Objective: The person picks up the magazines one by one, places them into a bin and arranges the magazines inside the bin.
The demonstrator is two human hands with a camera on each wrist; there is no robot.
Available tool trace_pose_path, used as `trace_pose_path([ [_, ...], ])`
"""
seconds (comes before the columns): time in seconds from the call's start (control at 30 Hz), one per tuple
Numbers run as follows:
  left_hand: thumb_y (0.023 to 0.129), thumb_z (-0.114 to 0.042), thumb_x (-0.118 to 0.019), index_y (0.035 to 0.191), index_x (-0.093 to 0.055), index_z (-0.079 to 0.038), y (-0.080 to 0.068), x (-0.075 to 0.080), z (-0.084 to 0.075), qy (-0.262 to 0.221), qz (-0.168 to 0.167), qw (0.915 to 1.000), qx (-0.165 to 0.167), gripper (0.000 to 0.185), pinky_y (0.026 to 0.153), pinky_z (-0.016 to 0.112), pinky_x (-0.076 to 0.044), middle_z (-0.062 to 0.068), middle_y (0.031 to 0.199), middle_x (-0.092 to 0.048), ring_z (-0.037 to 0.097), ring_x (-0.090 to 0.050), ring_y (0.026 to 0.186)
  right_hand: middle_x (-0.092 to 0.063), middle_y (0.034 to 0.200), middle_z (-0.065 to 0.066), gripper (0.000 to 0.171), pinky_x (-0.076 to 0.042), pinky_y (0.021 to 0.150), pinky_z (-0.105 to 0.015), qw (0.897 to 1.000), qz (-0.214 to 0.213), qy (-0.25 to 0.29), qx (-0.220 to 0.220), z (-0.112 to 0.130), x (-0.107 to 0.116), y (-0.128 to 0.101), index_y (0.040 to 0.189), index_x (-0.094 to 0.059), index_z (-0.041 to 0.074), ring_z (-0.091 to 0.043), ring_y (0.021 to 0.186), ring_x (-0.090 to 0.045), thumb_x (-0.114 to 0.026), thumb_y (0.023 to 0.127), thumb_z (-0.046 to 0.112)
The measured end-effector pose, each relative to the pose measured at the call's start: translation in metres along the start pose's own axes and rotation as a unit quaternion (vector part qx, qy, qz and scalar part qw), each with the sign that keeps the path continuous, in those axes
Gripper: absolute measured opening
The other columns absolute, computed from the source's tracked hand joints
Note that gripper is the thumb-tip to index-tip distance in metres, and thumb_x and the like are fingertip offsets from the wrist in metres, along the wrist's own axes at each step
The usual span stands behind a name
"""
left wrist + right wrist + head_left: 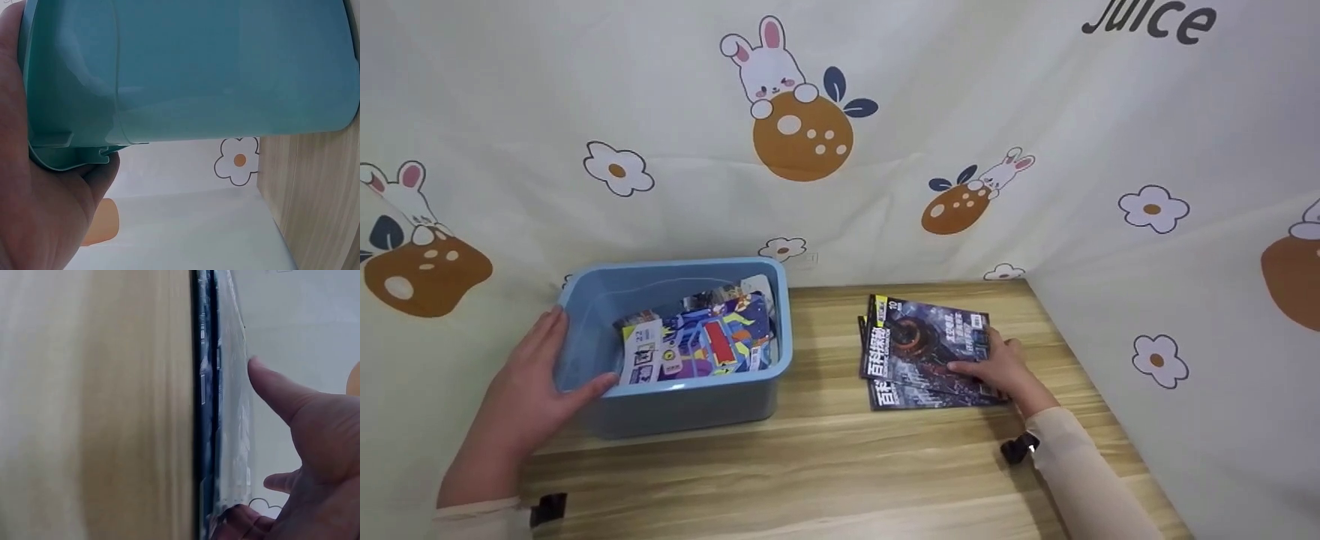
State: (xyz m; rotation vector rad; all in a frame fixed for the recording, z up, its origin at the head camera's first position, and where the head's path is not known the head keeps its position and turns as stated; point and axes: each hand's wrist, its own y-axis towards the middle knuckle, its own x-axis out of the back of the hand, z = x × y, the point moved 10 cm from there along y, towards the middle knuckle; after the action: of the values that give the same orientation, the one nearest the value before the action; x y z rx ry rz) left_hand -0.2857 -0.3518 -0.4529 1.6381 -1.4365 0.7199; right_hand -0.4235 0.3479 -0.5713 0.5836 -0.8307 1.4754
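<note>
A blue plastic bin [682, 409] stands at the table's left with several colourful magazines [701, 337] lying in it. My left hand [577, 356] grips the bin's left rim, thumb inside and fingers along the outer wall. In the left wrist view the palm [50, 214] presses against the bin [197, 67] under its rim. To the right, a small stack of dark magazines [919, 352] lies flat on the wood. My right hand [986, 358] holds the top magazine at its right edge, thumb on the cover. The right wrist view shows the thumb [270, 388] on the glossy cover [230, 410], with fingers curled at the stack's edge.
The wooden table [810, 465] is enclosed at the back, left and right by a cream cloth [885, 112] printed with rabbits and flowers. Bare wood lies between the bin and the stack and along the front.
</note>
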Motion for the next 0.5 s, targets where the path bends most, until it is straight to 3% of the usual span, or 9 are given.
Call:
trace_pose_path([
  [0.17,0.096,-0.066,-0.076,0.176,-0.009,-0.001,-0.0013,0.0011,0.0004,-0.004,-0.004,1.0,-0.002,0.123,0.117,0.087,-0.022,0.029,0.182,-0.008,0.054,-0.008,0.167,-0.03,0.151,-0.047,0.141,-0.041,0.12,-0.072,0.998,0.006,-0.055,-0.007,0.0009,-0.002,0.0061,0.174,-0.018,-0.001,-0.059,0.14,-0.037,-0.1,0.076,0.056],
  [0.37,0.096,-0.067,-0.076,0.176,-0.009,-0.001,-0.0009,0.0003,-0.0011,-0.003,-0.003,1.0,-0.002,0.123,0.116,0.088,-0.022,0.029,0.182,-0.007,0.054,-0.008,0.167,-0.031,0.156,-0.052,0.142,-0.038,0.121,-0.075,0.998,0.01,-0.061,-0.01,0.0015,0.0,0.0077,0.174,-0.016,-0.002,-0.064,0.144,-0.037,-0.102,0.075,0.051],
  [0.5,0.096,-0.067,-0.076,0.176,-0.009,-0.001,-0.0008,-0.0003,-0.0018,-0.004,-0.002,1.0,0.0,0.123,0.115,0.088,-0.023,0.028,0.182,-0.007,0.055,-0.008,0.166,-0.025,0.163,-0.052,0.141,-0.029,0.124,-0.078,0.998,0.021,-0.055,-0.013,-0.0009,0.0001,0.0089,0.174,-0.015,-0.002,-0.069,0.151,-0.025,-0.102,0.076,0.049],
])
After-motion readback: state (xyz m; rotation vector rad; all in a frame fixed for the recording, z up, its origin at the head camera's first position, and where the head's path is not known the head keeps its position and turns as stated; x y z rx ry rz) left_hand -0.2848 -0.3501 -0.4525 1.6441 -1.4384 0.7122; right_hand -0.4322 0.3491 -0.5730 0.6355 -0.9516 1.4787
